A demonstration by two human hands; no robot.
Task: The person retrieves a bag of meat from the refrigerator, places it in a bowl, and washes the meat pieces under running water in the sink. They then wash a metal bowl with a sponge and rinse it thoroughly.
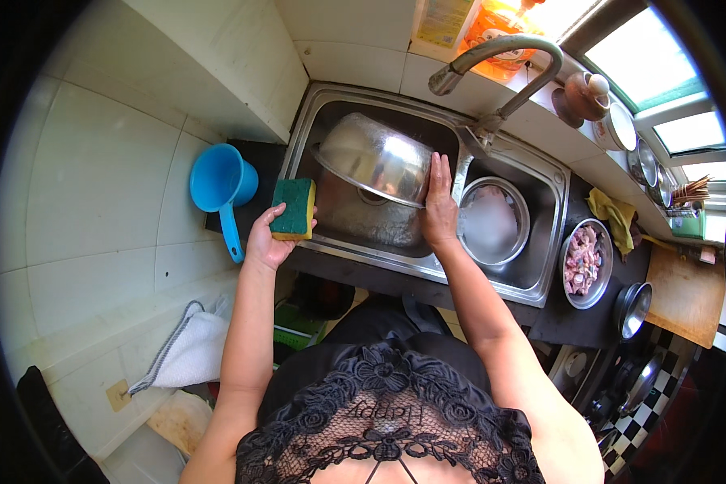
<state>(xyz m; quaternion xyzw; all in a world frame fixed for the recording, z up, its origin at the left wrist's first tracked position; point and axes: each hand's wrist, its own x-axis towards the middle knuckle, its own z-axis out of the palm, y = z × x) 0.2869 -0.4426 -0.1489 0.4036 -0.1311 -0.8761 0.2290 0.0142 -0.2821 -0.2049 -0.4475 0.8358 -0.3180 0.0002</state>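
My left hand (266, 236) grips a sponge (292, 209) with a green scouring face and a yellow side, over the sink's left edge. Tilted in the left bowl of the stainless steel sink (363, 251) is a large shiny metal basin (378, 154), its outer side turned up. My right hand (440, 212) holds the basin at its right end, fingers straight and laid along the metal. The thumb is hidden. Part of the drain shows beneath the basin's rim. In the right bowl stands a metal bowl (523, 209) with pale pink meat under cloudy water.
A curved faucet (514, 42) rises behind the sink. To the left is a blue plastic dipper (218, 175). On the right counter are a bowl of cut raw meat (582, 260), stacked metal bowls (632, 308), a yellow cloth (614, 218) and a wooden cutting board (686, 293). An orange soap bottle (490, 27) stands on the sill.
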